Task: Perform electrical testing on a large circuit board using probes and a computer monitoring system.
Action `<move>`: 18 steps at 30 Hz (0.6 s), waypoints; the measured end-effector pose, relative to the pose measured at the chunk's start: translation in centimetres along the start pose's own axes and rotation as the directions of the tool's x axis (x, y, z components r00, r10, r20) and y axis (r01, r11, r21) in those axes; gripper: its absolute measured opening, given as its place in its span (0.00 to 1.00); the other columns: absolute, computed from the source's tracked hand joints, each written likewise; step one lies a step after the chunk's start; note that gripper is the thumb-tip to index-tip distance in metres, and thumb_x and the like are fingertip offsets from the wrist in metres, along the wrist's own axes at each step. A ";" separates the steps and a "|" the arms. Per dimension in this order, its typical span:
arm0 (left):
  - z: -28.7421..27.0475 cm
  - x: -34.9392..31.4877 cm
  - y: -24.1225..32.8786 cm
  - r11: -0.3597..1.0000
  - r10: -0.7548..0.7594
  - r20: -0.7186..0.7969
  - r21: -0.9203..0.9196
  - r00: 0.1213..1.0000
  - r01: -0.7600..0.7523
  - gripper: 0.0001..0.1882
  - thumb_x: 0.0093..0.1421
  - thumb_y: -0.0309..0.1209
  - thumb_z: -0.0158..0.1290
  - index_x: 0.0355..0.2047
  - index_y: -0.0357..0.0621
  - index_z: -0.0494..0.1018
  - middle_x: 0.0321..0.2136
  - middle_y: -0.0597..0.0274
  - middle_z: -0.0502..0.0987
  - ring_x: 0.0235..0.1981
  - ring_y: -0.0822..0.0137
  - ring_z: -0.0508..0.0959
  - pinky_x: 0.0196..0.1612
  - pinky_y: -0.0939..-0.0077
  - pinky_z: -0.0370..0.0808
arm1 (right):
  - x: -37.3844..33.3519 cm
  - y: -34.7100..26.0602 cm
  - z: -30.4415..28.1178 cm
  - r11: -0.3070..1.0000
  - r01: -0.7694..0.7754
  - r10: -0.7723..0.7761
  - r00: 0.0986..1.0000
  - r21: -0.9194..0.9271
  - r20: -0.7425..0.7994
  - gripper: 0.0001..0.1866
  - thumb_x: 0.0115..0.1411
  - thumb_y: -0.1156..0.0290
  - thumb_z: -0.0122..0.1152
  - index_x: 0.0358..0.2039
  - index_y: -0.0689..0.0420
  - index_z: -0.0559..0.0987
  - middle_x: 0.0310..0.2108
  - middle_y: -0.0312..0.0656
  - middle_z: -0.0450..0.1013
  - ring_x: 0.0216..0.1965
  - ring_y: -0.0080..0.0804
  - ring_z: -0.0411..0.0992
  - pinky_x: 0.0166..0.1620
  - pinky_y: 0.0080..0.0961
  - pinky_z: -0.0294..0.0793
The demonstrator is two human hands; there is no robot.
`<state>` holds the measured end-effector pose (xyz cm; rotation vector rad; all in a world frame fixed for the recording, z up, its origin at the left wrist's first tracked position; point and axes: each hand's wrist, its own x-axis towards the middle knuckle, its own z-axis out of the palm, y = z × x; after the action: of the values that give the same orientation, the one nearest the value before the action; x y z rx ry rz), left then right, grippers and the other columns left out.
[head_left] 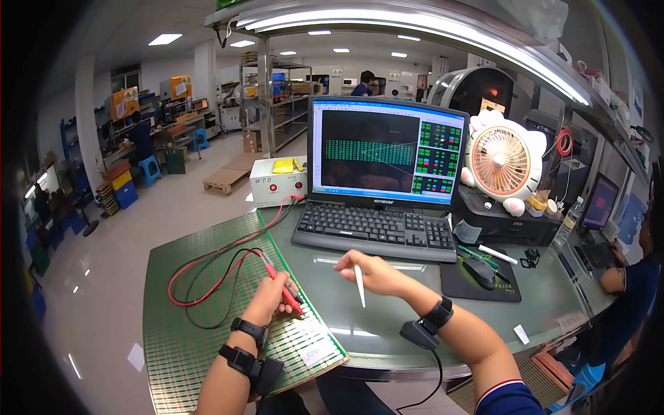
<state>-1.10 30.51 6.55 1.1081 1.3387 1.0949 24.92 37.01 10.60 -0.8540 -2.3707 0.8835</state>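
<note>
My left hand (274,294) is closed around a red test probe (293,304) and a black one beside it, over a large green circuit board panel (200,245). Their tips point down at the panel's right part, but contact cannot be made out. Red and black leads (181,301) loop across the panel, the red one running to a white tester box (277,173). Over the desk to the right, my right hand (379,274) is closed on a slim white pointed tool (360,287), its tip downward. Dark straps with small devices sit on both forearms.
A black keyboard (373,228) lies before a lit monitor (366,152). To the right are a mouse (478,272) on a pad, pens, a white fan (499,160) on a printer, and a bottle (568,223). Another person (629,297) sits at far right.
</note>
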 end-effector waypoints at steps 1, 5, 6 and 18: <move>0.0 0.1 0.1 1.000 0.001 0.000 0.003 1.000 -0.001 0.21 0.63 0.41 0.39 0.25 0.36 0.72 0.15 0.56 0.76 0.09 0.73 0.70 0.12 0.84 0.65 | -0.6 -0.7 0.4 1.000 0.002 -0.002 0.999 0.022 0.040 0.14 0.65 0.63 0.53 0.45 0.59 0.72 0.44 0.42 0.75 0.48 0.34 0.73 0.51 0.30 0.70; -0.2 -0.5 1.2 0.996 -0.086 0.019 -0.024 0.996 0.087 0.19 0.62 0.42 0.39 0.26 0.41 0.71 0.16 0.59 0.75 0.11 0.74 0.71 0.15 0.84 0.66 | -2.1 -2.2 2.6 0.982 0.073 -0.087 0.993 0.171 0.076 0.13 0.65 0.61 0.52 0.43 0.58 0.72 0.40 0.46 0.76 0.45 0.39 0.74 0.49 0.32 0.71; -0.4 -1.1 1.7 0.994 -0.110 0.038 0.013 0.993 0.110 0.18 0.62 0.42 0.40 0.26 0.42 0.71 0.16 0.60 0.75 0.11 0.74 0.71 0.15 0.83 0.66 | -2.3 -2.5 2.9 0.977 0.066 -0.085 0.993 0.204 0.086 0.14 0.65 0.61 0.52 0.43 0.58 0.72 0.40 0.46 0.76 0.45 0.40 0.75 0.49 0.32 0.71; -11.4 -16.7 4.6 0.988 0.044 -0.095 0.154 0.995 -0.029 0.20 0.64 0.40 0.44 0.17 0.45 0.66 0.13 0.68 0.67 0.13 0.75 0.68 0.19 0.83 0.65 | -5.1 -5.7 5.0 0.919 0.390 -0.356 0.882 -0.054 0.308 0.16 0.57 0.64 0.62 0.43 0.58 0.73 0.41 0.46 0.76 0.44 0.46 0.73 0.47 0.38 0.71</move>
<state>-11.66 14.38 14.27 1.2073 1.5052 1.0998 23.27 28.03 10.15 -0.2908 -2.7364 0.7585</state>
